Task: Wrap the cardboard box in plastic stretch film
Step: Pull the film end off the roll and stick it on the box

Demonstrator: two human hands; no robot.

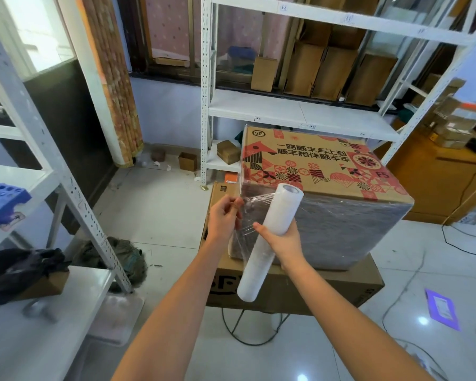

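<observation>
Item 1: one printed cardboard box (313, 163), red-and-black pattern on top, centre of view, its near face and left edge already covered in clear stretch film (341, 229). It stands on item 2.

Item 2: one flat brown lower box (300, 287), wider than item 1, resting on a dark wire stand whose ring shows at 6 o'clock beneath it.

Item 3: one roll of stretch film (267, 243), white, tilted with its open core end toward 1 o'clock, just in front of the printed box's near left corner. A loose web of film runs from it to that corner.

Hands, two. The right hand (282, 239) is curled round the middle of the roll and holds it. The left hand (224, 215), at 9 o'clock of the roll, pinches the bunched film edge between thumb and fingertips at the box corner.

Shelving, white metal, three units: one behind the box at 12 o'clock, one at 9 o'clock, one low at 8 o'clock.
- Back shelf (286, 111), middle tier: four upright brown cartons (327, 72) visible; bottom tier: one small carton.
- Left unit: one blue perforated tray (0, 199).
- Low shelf: one dark cloth bundle (22, 268) over a small carton.

Floor: one small open carton (188, 161) at 11 o'clock, one purple sheet (443, 309) at 4 o'clock, several loose cables at 3 to 5 o'clock.
</observation>
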